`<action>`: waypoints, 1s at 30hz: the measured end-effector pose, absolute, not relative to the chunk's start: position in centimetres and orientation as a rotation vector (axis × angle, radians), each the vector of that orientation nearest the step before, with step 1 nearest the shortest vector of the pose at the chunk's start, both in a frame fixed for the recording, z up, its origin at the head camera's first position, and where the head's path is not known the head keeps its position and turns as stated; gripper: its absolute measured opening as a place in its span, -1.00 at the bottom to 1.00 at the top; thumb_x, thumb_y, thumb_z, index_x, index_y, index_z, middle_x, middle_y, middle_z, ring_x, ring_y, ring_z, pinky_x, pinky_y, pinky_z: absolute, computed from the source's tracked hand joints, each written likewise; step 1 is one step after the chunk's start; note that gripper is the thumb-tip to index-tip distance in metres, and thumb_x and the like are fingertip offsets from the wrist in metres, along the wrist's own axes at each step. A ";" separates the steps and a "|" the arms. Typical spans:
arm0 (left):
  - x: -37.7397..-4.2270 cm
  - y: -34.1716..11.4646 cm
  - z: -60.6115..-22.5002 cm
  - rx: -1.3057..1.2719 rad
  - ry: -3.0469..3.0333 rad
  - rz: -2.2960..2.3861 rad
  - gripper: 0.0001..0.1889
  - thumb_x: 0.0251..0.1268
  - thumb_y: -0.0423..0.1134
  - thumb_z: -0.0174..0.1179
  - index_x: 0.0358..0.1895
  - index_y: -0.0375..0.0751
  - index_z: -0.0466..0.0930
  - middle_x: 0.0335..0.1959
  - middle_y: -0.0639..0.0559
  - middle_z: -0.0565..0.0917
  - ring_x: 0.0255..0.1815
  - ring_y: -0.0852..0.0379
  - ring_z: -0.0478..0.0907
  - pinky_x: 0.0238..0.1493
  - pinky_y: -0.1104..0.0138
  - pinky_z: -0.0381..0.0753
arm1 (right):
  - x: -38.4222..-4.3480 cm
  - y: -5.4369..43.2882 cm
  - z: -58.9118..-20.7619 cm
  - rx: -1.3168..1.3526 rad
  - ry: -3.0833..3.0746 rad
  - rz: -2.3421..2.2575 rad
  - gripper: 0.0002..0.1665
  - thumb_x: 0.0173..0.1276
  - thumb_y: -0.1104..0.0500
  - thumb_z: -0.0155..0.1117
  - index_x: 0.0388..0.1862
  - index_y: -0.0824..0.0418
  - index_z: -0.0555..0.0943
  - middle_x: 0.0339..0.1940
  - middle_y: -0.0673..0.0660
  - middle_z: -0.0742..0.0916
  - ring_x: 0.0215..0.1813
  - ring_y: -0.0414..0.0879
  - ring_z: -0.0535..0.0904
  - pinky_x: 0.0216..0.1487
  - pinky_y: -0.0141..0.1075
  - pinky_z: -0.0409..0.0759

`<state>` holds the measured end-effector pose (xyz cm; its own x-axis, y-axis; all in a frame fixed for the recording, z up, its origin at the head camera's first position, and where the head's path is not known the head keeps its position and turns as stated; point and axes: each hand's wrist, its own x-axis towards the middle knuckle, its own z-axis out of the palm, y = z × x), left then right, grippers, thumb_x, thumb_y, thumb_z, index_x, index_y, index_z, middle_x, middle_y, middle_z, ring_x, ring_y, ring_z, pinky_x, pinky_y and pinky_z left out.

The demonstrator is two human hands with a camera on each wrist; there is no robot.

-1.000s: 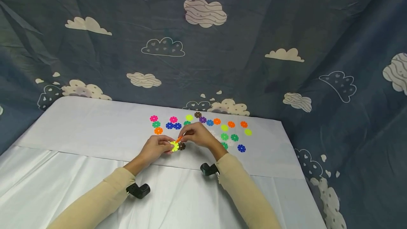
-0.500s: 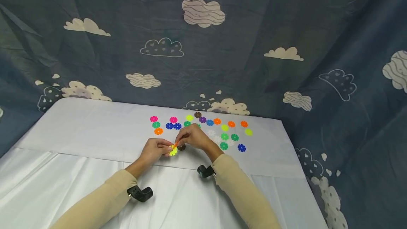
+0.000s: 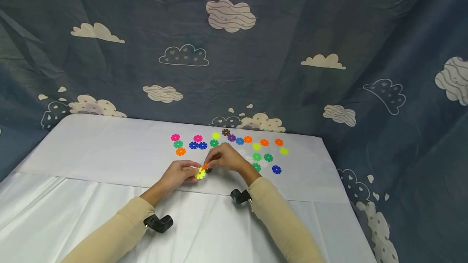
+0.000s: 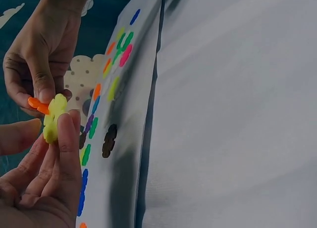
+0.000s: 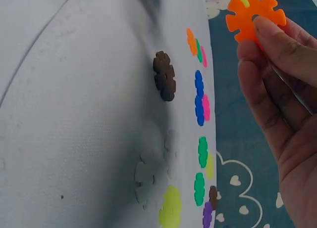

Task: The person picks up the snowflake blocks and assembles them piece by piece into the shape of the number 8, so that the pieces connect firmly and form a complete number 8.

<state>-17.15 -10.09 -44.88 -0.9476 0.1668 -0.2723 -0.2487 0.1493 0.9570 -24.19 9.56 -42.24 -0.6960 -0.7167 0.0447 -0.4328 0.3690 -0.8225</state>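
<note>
Just in front of the scattered pieces, my left hand (image 3: 178, 175) holds a yellow notched flower disc (image 3: 200, 173) by its edge between thumb and fingers. My right hand (image 3: 226, 158) pinches an orange notched disc (image 5: 241, 22). The two discs meet edge to edge at an angle, with the orange one at the upper side of the yellow disc (image 4: 54, 118). How deep the notches engage is hard to tell. Below the hands a brown disc (image 5: 164, 75) lies on the white cloth, partly hidden in the head view.
Several loose discs in blue, green, pink, orange and white lie towards the table's back, among them a blue disc (image 3: 276, 169) at the right and an orange disc (image 3: 180, 151) at the left. A dark cloud-print curtain (image 3: 256, 84) hangs behind the white cloth (image 3: 109, 145).
Both hands have shifted slightly with the joined-up discs, first towards the body, then a little right. The orange disc stays against the yellow one; the brown disc is more covered.
</note>
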 end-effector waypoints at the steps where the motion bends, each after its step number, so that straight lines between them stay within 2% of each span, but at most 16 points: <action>1: -17.2 -10.1 -44.8 -0.078 2.111 1.860 -0.72 0.39 -0.38 0.10 0.07 -0.46 0.54 -0.21 -0.17 0.70 -0.34 0.12 0.65 -0.15 0.26 0.70 | -24.2 9.6 -42.2 -0.997 2.310 -1.250 -0.92 0.15 0.43 0.39 -0.37 0.33 0.74 -0.38 0.14 0.76 -0.37 -0.18 0.63 -0.19 -0.38 0.66; 8: -17.2 -10.3 -44.6 -0.069 2.094 1.841 -0.69 0.41 -0.33 0.09 0.10 -0.46 0.52 -0.20 -0.15 0.69 -0.34 0.12 0.65 -0.16 0.29 0.69 | -24.2 9.7 -42.4 -0.995 2.278 -1.278 -0.92 0.15 0.44 0.38 -0.35 0.35 0.74 -0.37 0.15 0.76 -0.36 -0.18 0.63 -0.16 -0.37 0.66; 14: -17.4 -10.4 -44.4 -0.041 2.071 1.802 -0.52 0.44 -0.10 0.09 0.13 -0.52 0.47 -0.15 -0.16 0.63 -0.33 0.14 0.65 -0.13 0.28 0.69 | -24.1 9.5 -42.6 -1.014 2.307 -1.266 -0.92 0.14 0.43 0.40 -0.36 0.35 0.72 -0.37 0.15 0.76 -0.36 -0.20 0.63 -0.17 -0.39 0.66; 17: -17.5 -10.4 -44.3 -0.028 2.040 1.807 -0.47 0.45 -0.04 0.08 0.13 -0.54 0.46 -0.18 -0.16 0.63 -0.34 0.11 0.67 -0.15 0.28 0.69 | -24.1 9.4 -42.6 -0.997 2.320 -1.259 -0.91 0.12 0.42 0.42 -0.37 0.33 0.71 -0.38 0.13 0.75 -0.36 -0.20 0.62 -0.16 -0.39 0.66; 25: -17.8 -10.3 -44.3 0.054 1.896 1.858 -0.50 0.46 -0.11 0.07 0.11 -0.61 0.44 -0.07 -0.35 0.63 -0.29 0.07 0.70 -0.15 0.27 0.69 | -24.1 9.2 -42.5 -0.964 2.346 -1.236 -0.91 0.12 0.41 0.43 -0.36 0.33 0.71 -0.37 0.12 0.75 -0.36 -0.20 0.59 -0.19 -0.41 0.63; 30: -17.9 -10.3 -44.4 0.075 1.853 1.869 -0.51 0.45 -0.16 0.09 0.10 -0.64 0.44 -0.06 -0.37 0.63 -0.26 0.06 0.69 -0.13 0.27 0.69 | -24.0 9.3 -42.5 -0.994 2.396 -1.205 -0.91 0.12 0.36 0.45 -0.36 0.27 0.73 -0.40 0.06 0.73 -0.38 -0.20 0.50 -0.27 -0.43 0.56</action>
<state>-17.86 -10.30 -44.45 -0.8718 0.3833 -0.3050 -0.3083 0.0547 0.9497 -24.00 9.27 -42.46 -0.7237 -0.6880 0.0541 -0.4538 0.4152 -0.7885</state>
